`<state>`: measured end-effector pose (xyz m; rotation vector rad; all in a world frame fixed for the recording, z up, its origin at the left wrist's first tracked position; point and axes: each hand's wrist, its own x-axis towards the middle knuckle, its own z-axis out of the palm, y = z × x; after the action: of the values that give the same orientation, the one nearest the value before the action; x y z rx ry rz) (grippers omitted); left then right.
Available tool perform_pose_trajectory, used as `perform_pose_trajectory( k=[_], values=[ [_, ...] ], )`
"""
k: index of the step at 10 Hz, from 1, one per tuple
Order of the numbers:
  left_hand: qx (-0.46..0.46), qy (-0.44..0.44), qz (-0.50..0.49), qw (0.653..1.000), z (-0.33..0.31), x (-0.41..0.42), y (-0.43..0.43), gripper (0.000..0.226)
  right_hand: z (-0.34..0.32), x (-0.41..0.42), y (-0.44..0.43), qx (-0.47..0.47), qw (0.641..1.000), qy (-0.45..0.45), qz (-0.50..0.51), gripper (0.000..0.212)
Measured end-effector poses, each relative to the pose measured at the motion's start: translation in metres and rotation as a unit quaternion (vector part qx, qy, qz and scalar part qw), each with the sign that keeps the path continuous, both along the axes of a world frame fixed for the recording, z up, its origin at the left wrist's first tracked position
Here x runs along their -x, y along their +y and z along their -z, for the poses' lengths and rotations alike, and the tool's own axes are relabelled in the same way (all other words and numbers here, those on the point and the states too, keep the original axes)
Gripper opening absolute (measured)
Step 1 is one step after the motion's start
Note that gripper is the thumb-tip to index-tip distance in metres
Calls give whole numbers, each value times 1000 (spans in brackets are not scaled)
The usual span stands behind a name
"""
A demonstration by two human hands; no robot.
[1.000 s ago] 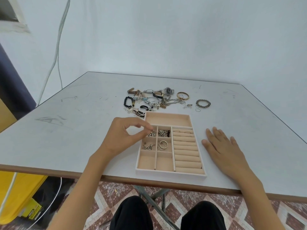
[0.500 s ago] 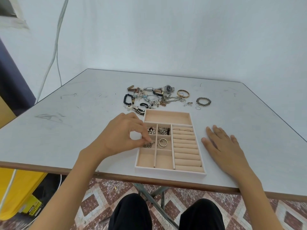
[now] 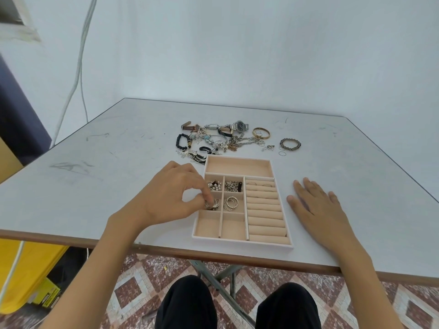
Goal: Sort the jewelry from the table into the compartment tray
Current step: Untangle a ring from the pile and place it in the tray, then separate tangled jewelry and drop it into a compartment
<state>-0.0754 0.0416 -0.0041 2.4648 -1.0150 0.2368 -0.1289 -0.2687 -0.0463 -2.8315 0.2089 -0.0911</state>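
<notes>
A beige compartment tray (image 3: 240, 241) lies near the table's front edge. My left hand (image 3: 171, 198) reaches over its left wall, and its thumb and forefinger pinch a silver jewelry piece (image 3: 212, 204) in the middle-left compartment. Pearl pieces (image 3: 215, 185), chain pieces (image 3: 233, 186) and silver hoops (image 3: 230, 203) lie in neighbouring compartments. My right hand (image 3: 320, 210) rests flat on the table just right of the tray. A pile of jewelry (image 3: 221, 141) with watches, bracelets and chains lies behind the tray.
A beaded bracelet (image 3: 290, 144) and a thin ring (image 3: 282, 153) lie apart at the pile's right. A gold bangle (image 3: 260, 133) lies nearby. The grey table (image 3: 95, 186) ends close to my knees. Yellow objects (image 3: 28, 269) stand on the floor at left.
My left hand moved down from the upper-left compartment to the middle-left one, lowering the silver piece into it. My right hand stayed flat.
</notes>
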Motion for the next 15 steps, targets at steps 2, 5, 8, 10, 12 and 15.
perform_pose_trajectory(
  k=[2,5,8,10,12,15],
  values=[
    [-24,-14,-1,1000,6,2,-3,32,-1,0,1,-1,1000,-1,0,58],
    [-41,-37,1,998,6,4,-7,35,-1,1,0,-3,1000,-1,-1,57],
    [-47,-58,8,997,8,1,-6,31,-1,1,1,-2,1000,-2,-1,57],
    [9,-56,13,998,7,-4,-3,30,-1,2,1,-2,1000,1,-1,57],
    [245,9,-91,965,3,-32,4,27,-1,2,1,2,1000,2,1,57],
    [218,70,-187,955,11,-117,-38,11,-4,2,4,-16,1000,3,3,57]
  ],
)
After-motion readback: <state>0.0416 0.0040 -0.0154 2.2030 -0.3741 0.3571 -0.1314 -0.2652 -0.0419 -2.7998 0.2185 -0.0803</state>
